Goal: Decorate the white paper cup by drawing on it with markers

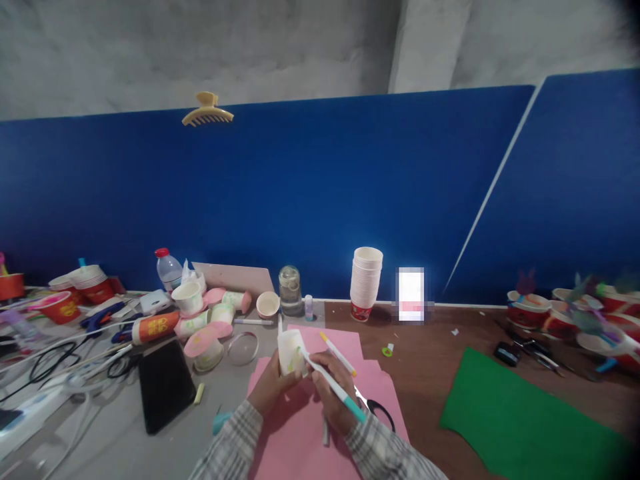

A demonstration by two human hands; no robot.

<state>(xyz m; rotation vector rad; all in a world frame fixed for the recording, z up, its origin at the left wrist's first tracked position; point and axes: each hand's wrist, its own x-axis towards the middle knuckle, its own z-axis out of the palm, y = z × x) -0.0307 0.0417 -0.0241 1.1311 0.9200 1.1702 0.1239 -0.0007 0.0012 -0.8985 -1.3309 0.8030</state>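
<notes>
My left hand (273, 389) is closed around a small white paper cup (289, 348) marked with green and yellow, held over the pink paper (300, 447). Pinched in my right hand (336, 395) is a white marker with a teal end (350, 404); its tip meets or nearly meets the cup's right side, and exact contact cannot be told. A white and yellow marker (338, 353) lies on the paper just beyond my right hand. Partly hidden by the right hand and sleeve, scissors with black handles (383, 413) rest on the paper.
Behind stand a stack of paper cups (365, 283) and a glass jar (290, 291). Decorated cups (206, 350), a black tablet (167, 385) and cables crowd the left. Green sheet (520, 413) and red cups (529, 312) lie right. A blue partition (320, 193) closes the back.
</notes>
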